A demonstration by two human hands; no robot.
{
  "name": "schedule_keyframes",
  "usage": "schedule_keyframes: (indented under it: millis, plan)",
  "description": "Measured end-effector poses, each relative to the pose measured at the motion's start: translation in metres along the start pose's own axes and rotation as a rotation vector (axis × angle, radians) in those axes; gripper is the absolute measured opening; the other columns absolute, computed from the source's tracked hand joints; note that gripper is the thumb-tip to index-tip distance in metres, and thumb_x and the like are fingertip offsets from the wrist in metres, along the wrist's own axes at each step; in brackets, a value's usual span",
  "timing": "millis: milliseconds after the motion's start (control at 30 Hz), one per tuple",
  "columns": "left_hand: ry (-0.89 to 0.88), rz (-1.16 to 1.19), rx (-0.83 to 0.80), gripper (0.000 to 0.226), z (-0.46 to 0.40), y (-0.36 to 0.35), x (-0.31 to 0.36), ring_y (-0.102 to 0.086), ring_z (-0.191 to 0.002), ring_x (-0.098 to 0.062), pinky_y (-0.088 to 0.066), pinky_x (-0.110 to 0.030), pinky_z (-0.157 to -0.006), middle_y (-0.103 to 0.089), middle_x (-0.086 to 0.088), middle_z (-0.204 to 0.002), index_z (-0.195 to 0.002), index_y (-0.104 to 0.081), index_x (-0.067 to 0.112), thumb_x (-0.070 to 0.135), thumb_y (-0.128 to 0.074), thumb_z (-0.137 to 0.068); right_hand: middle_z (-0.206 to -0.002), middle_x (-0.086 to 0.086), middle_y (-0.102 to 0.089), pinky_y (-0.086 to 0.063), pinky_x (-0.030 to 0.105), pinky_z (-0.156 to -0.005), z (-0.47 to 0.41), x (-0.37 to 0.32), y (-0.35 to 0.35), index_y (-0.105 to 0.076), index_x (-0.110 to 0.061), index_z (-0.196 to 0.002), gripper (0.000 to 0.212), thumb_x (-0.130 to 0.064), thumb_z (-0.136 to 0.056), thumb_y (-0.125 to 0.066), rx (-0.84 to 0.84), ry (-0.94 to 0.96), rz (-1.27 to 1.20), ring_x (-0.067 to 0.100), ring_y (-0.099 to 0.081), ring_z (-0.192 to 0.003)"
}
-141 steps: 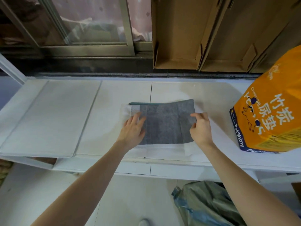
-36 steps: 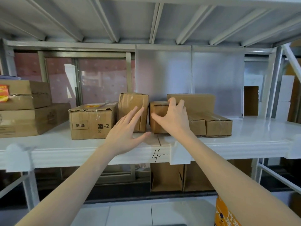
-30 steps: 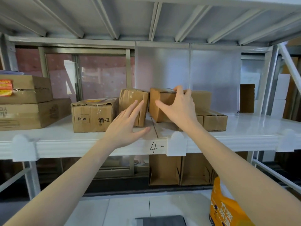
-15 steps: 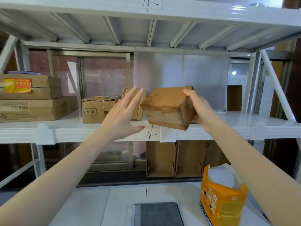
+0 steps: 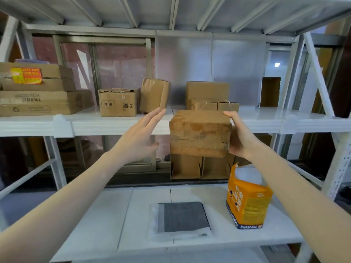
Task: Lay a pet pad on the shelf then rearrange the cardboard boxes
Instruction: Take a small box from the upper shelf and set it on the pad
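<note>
My right hand (image 5: 239, 137) grips the right side of a worn brown cardboard box (image 5: 199, 132), held in the air in front of the upper shelf (image 5: 114, 124). My left hand (image 5: 141, 136) hovers just left of the box with fingers straight, not touching it. A folded grey pet pad (image 5: 182, 217) lies on the lower shelf (image 5: 106, 215) below. Several more cardboard boxes stand on the upper shelf: a labelled one (image 5: 118, 102), a tilted one (image 5: 154, 94) and a group behind the held box (image 5: 208, 93).
An opened orange pet pad bag (image 5: 247, 200) stands on the lower shelf at the right. Stacked flat boxes (image 5: 36, 90) fill the upper shelf's left end. Open cartons (image 5: 199, 166) stand behind the lower shelf. White uprights (image 5: 322, 82) frame the right side.
My right hand has pulled the brown box off the upper shelf and lowered it toward me. My left hand stays open beside it. The view has dropped, showing more of the lower shelf.
</note>
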State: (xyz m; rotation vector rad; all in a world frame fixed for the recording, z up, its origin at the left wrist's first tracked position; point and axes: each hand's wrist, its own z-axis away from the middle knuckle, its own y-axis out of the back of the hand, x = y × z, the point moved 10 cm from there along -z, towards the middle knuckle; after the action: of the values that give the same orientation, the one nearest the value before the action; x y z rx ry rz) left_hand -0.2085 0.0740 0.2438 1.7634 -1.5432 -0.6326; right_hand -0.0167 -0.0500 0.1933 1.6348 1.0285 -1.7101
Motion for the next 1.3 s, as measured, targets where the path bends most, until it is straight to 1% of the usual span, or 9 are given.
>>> schedule_keyframes:
  millis: [133, 300, 433, 600, 733, 867, 1033, 1133, 1300]
  plan:
    - [0.024, 0.019, -0.068, 0.083, 0.011, -0.026, 0.003, -0.023, -0.141, -0.018, -0.03, -0.029, -0.107, -0.011, 0.004, -0.158, -0.148, -0.014, 0.03, 0.016, -0.065, -0.084, -0.13, 0.017, -0.055, -0.048, 0.041, -0.09, 0.01, 0.022, 0.001, -0.06, -0.018, -0.111, 0.056, -0.062, -0.08, -0.046, -0.039, -0.046, 0.045, 0.032, -0.053, -0.118]
    - [0.061, 0.096, -0.115, 0.061, 0.013, -0.057, -0.001, -0.04, -0.131, -0.019, -0.034, -0.024, -0.101, -0.033, -0.001, -0.147, -0.143, -0.031, 0.022, 0.014, -0.057, -0.089, -0.133, 0.017, -0.055, -0.048, 0.044, -0.094, 0.007, 0.052, 0.014, -0.06, -0.015, -0.119, 0.07, -0.064, -0.068, -0.057, -0.002, -0.122, 0.039, 0.032, -0.053, -0.12]
    - [0.098, 0.1, -0.17, 0.045, 0.016, -0.089, -0.008, -0.045, -0.125, -0.022, -0.04, -0.037, -0.103, -0.039, -0.005, -0.141, -0.133, -0.046, 0.013, 0.008, -0.05, -0.089, -0.085, 0.001, -0.072, -0.053, 0.036, -0.077, -0.003, 0.075, 0.024, -0.062, -0.018, -0.106, 0.046, -0.056, -0.083, -0.05, -0.03, -0.151, 0.077, 0.022, -0.064, -0.091]
    - [0.17, 0.11, -0.209, 0.038, 0.017, -0.134, -0.031, -0.051, -0.114, -0.024, -0.043, -0.043, -0.098, -0.045, -0.005, -0.131, -0.127, -0.051, 0.017, 0.007, -0.044, -0.091, -0.084, 0.0, -0.063, -0.052, 0.033, -0.073, -0.024, 0.108, 0.039, -0.061, -0.02, -0.099, 0.027, -0.042, -0.088, -0.051, -0.066, -0.211, 0.153, 0.015, -0.062, -0.079]
    - [0.286, 0.139, -0.248, 0.039, 0.021, -0.169, -0.049, -0.051, -0.113, -0.027, -0.035, -0.032, -0.101, -0.046, -0.011, -0.128, -0.128, -0.051, 0.014, 0.005, -0.045, -0.091, -0.082, -0.003, -0.06, -0.051, 0.029, -0.073, -0.047, 0.129, 0.049, -0.06, -0.02, -0.096, 0.015, -0.031, -0.089, -0.053, -0.099, -0.222, 0.215, 0.012, -0.059, -0.079]
    - [0.377, 0.161, -0.277, 0.04, 0.028, -0.201, -0.059, -0.053, -0.115, -0.027, -0.038, -0.034, -0.103, -0.044, -0.012, -0.131, -0.131, -0.048, 0.009, 0.008, -0.05, -0.091, -0.101, 0.002, -0.055, -0.049, 0.029, -0.071, -0.077, 0.159, 0.066, -0.051, -0.02, -0.11, 0.038, -0.025, -0.077, -0.069, -0.064, -0.219, 0.337, 0.015, -0.056, -0.091]
    - [0.426, 0.167, -0.306, 0.061, 0.044, -0.242, -0.069, -0.045, -0.125, -0.03, -0.034, -0.031, -0.105, -0.037, -0.015, -0.139, -0.14, -0.034, 0.009, 0.009, -0.06, -0.085, -0.122, 0.003, -0.043, -0.043, 0.031, -0.092, -0.103, 0.194, 0.069, -0.044, -0.025, -0.121, 0.062, -0.023, -0.07, -0.078, -0.096, -0.147, 0.576, 0.017, -0.045, -0.115]
    - [0.469, 0.165, -0.323, 0.066, 0.055, -0.266, -0.082, -0.039, -0.129, -0.029, -0.027, -0.024, -0.102, -0.033, -0.015, -0.142, -0.142, -0.03, 0.008, 0.008, -0.062, -0.084, -0.125, 0.003, -0.039, -0.038, 0.025, -0.082, -0.117, 0.219, 0.065, -0.04, -0.028, -0.119, 0.068, -0.027, -0.065, -0.082, -0.088, -0.084, 0.662, 0.016, -0.044, -0.114]
    - [0.553, 0.155, -0.371, 0.068, 0.083, -0.31, -0.113, -0.038, -0.13, -0.032, -0.032, -0.037, -0.105, -0.031, -0.013, -0.146, -0.143, -0.028, 0.01, 0.011, -0.062, -0.084, -0.119, 0.0, -0.031, -0.037, 0.026, -0.083, -0.139, 0.268, 0.05, -0.034, -0.024, -0.121, 0.074, -0.023, -0.065, -0.082, -0.098, 0.032, 0.745, 0.017, -0.041, -0.109]
